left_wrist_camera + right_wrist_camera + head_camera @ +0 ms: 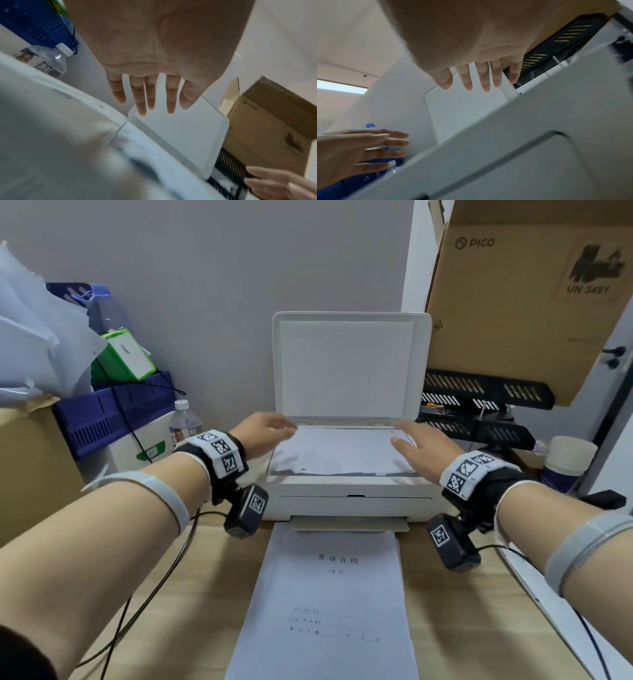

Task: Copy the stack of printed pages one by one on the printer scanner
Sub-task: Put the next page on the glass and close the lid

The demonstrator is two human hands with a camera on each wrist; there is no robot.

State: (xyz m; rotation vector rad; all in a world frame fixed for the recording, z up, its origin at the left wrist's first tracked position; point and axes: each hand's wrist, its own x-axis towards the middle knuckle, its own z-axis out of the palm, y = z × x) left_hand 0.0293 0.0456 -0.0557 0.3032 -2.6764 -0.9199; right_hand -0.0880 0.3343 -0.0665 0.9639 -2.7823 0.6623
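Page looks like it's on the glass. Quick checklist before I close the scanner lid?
1. Scanner lid fully raised: ok.
2. Sheet on the glass lying flat: ok, though the near edge looks slightly wavy.
3. Sheet squared to the glass corner: cannot tell, the edges blur.
4. Left hand empty: ok, fingers straight over the left edge of the sheet.
5. Right hand empty: ok, fingers straight at the right side of the sheet.
6. Printed stack on the desk clear of the lid's path: ok, it lies in front of the printer.
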